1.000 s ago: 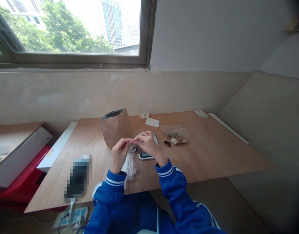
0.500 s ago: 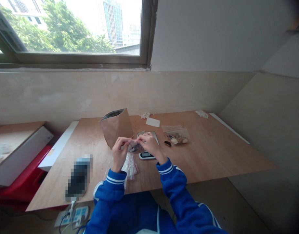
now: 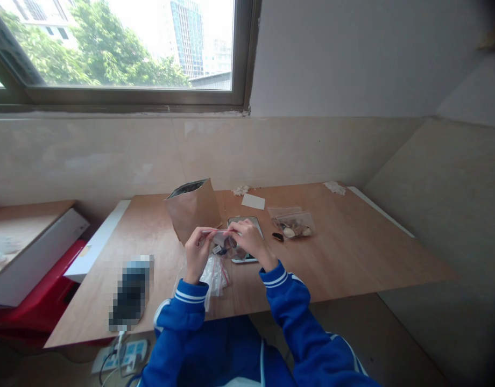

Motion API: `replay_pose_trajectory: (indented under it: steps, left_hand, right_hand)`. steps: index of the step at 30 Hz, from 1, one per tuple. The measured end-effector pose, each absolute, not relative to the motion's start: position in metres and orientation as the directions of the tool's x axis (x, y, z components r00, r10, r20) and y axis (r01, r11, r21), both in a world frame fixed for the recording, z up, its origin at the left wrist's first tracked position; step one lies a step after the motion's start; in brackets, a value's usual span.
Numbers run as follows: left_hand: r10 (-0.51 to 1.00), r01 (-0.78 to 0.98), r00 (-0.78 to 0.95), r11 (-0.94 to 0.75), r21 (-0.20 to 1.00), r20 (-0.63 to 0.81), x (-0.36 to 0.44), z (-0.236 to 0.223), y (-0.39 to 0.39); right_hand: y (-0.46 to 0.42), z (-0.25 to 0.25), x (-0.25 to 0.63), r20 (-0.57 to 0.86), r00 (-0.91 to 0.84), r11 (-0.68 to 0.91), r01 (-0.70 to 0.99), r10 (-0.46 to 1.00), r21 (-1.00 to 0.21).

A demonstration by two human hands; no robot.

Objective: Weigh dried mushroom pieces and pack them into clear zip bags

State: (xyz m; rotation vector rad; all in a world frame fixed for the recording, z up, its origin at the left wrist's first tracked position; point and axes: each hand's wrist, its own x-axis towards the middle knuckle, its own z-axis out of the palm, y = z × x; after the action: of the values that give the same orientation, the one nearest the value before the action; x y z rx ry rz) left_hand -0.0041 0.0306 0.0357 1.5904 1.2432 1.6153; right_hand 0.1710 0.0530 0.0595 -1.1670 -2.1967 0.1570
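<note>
Zip bag clear, contents brown and dark; paper pouch brown; jacket sleeves blue, white-striped; card white.

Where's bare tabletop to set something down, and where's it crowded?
Bare: right of the filled clear bag, toward the right edge of the table; smaller, between blurred dark object and paper bag. Crowded: centre, with left hand, right hand, held bag, scale, loose clear bags.

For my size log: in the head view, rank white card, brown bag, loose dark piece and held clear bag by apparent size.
Brown bag
Held clear bag, partly hidden
White card
Loose dark piece
</note>
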Motion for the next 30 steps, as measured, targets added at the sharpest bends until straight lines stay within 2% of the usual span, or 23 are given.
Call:
replay_pose_trajectory:
  steps: [15,20,26,30]
  left_hand:
    - [0.894,0.169,-0.211,-0.364,0.916,0.394,0.0,0.036,0.029]
    - [0.899,0.125,-0.248,-0.341,0.932,0.362,0.001,0.036,0.029]
    - [0.905,0.098,-0.27,-0.314,0.944,0.329,-0.001,0.038,0.029]
    - [0.892,0.062,-0.318,-0.318,0.946,0.321,-0.006,0.037,0.03]
  right_hand:
    - [0.05,0.061,0.18,0.439,-0.384,0.551,0.751,0.812,-0.364]
    - [0.05,0.061,0.184,0.45,-0.359,0.544,0.738,0.818,-0.4]
    - [0.053,0.056,0.192,0.486,-0.361,0.563,0.735,0.796,-0.378]
    - [0.057,0.049,0.201,0.472,-0.351,0.563,0.697,0.808,-0.445]
